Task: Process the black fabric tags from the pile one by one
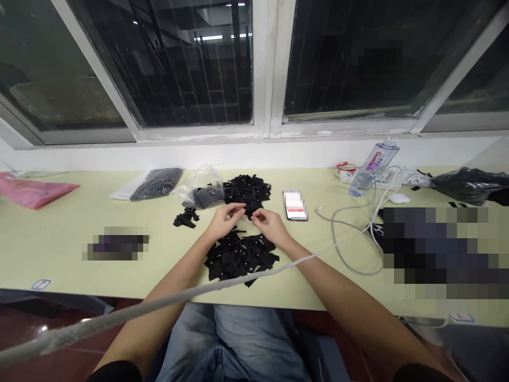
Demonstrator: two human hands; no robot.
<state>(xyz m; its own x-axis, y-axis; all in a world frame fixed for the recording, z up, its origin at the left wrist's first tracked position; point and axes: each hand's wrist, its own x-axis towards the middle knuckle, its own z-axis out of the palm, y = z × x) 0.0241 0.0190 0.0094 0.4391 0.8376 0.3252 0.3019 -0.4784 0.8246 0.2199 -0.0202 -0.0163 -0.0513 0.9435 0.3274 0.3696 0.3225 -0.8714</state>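
My left hand (pixel 225 222) and my right hand (pixel 271 225) face each other over the table, fingertips close together. Both are closed in a pinch. Whatever lies between the fingertips is too small to make out against the black behind. Just beyond them is a heap of small black fabric pieces (pixel 247 187). Nearer to me, below my hands, spreads a second pile of black fabric pieces (pixel 242 257), with tiny light spots on some of them. A few more black pieces (pixel 186 218) lie left of my left hand.
A clear plastic bag (pixel 204 188) with dark contents touches the far heap; a fuller bag (pixel 157 183) lies behind it. Right stand a phone (pixel 295 205), a tilted bottle (pixel 374 165) and looped cables (pixel 338 249). A pale cord (pixel 222 284) crosses the view before my arms.
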